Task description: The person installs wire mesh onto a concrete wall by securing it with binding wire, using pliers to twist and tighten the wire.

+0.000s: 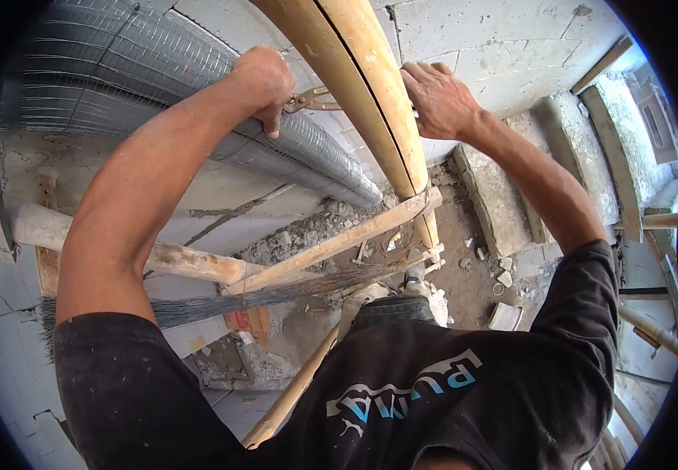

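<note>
Two peeled wooden poles (378, 86), set close together with a dark gap between them, rise in front of me. On their left side, my left hand (264, 78) is closed around rusty metal pincers (319, 99). Part of the tool passes behind the poles. My right hand (441, 100) is on the opposite side, its fingers curled against the right-hand pole; some fingertips are hidden. Lower down, a wooden crossbar (339, 241) meets the poles, with wire wrapped around the joint.
Rolled wire mesh (174, 66) leans along the wall at upper left. A bundle of thin wires (260, 298) lies across below the crossbar, near a thick round pole (190, 261). Concrete steps (503, 188) rise at right. Rubble (503, 278) covers the floor by my feet.
</note>
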A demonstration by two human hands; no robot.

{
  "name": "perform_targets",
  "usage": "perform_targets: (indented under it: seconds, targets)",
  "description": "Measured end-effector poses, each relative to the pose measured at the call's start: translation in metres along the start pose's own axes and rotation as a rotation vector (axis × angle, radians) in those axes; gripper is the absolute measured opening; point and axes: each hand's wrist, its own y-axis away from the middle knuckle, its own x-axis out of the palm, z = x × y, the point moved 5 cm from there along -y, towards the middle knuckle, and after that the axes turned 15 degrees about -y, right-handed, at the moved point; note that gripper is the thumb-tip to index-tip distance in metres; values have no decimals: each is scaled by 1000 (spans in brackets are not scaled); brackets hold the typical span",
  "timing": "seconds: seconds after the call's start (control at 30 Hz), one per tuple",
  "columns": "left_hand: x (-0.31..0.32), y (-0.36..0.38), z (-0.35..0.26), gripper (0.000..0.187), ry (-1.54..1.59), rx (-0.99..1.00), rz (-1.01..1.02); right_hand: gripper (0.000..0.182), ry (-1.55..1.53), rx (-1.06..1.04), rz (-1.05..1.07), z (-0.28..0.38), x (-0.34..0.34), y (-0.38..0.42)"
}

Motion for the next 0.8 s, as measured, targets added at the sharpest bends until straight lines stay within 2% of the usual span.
perform_targets:
  seconds: [0.03, 0.13, 0.23, 0.33, 0.43, 0.53, 0.63, 0.73, 0.8]
  targets:
    - [1, 0, -1, 67, -11, -4, -1, 49, 56, 55, -121, 0, 2, 5]
    - [1, -1, -2, 66, -25, -12, 9, 49, 45, 48, -123, -7, 1, 6]
    - [2, -1, -2, 66, -26, -22, -7, 45, 21, 250, 115, -9, 7, -4]
    - [1, -1, -1, 66, -18, -17, -4, 41, -131, 375, 147, -15, 8, -8]
    - [-1, 1, -1, 65, 3, -3, 14, 32, -55, 134, -83, -17, 5, -10]
    - [1, 0, 0, 64, 14, -1, 15, 28, -17, 170, -82, -18, 2, -13]
    - [0, -1, -1, 63, 4, 2, 20, 29, -115, 302, 150, -10, -6, -14]
    - [1, -1, -2, 63, -11, 5, 15, 35, -272, 339, 261, -11, 1, -13]
    - [1, -1, -3, 63, -20, 10, 5, 38, -395, 295, 258, -21, 14, -16]
